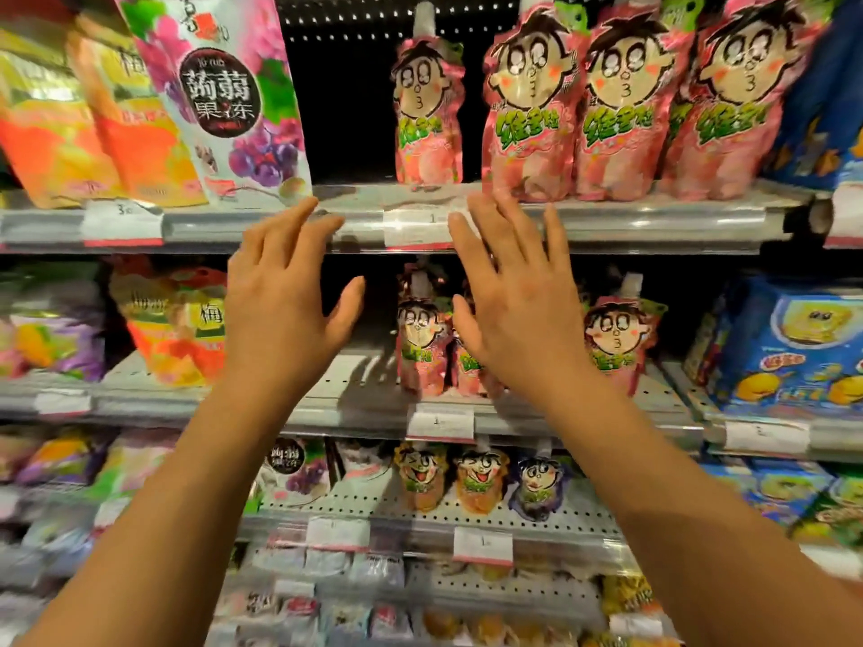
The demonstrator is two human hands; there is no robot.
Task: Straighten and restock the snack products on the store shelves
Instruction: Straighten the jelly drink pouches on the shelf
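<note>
Pink cartoon-face jelly pouches stand on the top shelf [654,217]: a lone pouch [428,119] set back at centre, and three pouches [626,114] in a row at the front right. More pink pouches [420,338] stand on the shelf below. My left hand [285,296] and my right hand [513,291] are both raised in front of the top shelf's edge, fingers spread and straight, holding nothing. The right fingertips reach just under the leftmost front pouch [527,109]; whether they touch it I cannot tell.
A white grape jelly bag [224,91] and orange bags [93,128] fill the top shelf's left. Blue boxes [794,347] sit at right. Lower shelves hold more pouches [481,483] and packets. A dark gap lies beside the lone pouch.
</note>
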